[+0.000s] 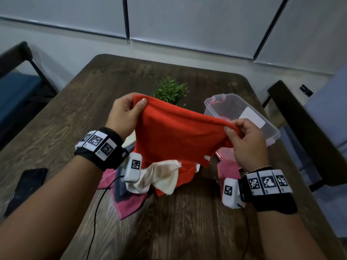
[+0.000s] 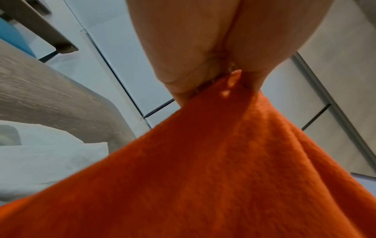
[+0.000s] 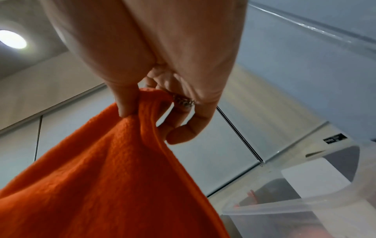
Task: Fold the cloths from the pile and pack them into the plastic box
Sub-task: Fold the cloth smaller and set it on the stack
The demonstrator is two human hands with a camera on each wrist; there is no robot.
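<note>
You hold the red cloth (image 1: 174, 132) in the air over the pile (image 1: 159, 177), stretched between both hands: your left hand (image 1: 124, 113) pinches one top corner between thumb and curled fingers, and your right hand (image 1: 247, 139) pinches the other corner, lower and toward 3 o'clock. The head view alone shows the pile under the cloth, white, pink and grey pieces on the table (image 1: 75, 109), with the box (image 1: 262, 117) at 2 o'clock of the pile and something pink inside it. The right wrist view adds the box rim (image 3: 305, 204) close below that hand and a ring (image 3: 184, 100) on a finger; the left wrist view shows a white cloth (image 2: 50, 154) beside the red one. A plant (image 1: 170, 91) stands at 12 o'clock behind the cloth, a phone (image 1: 26, 188) lies at 9 o'clock, chairs flank the table, and blinds (image 1: 187, 19) cover the wall beyond.
</note>
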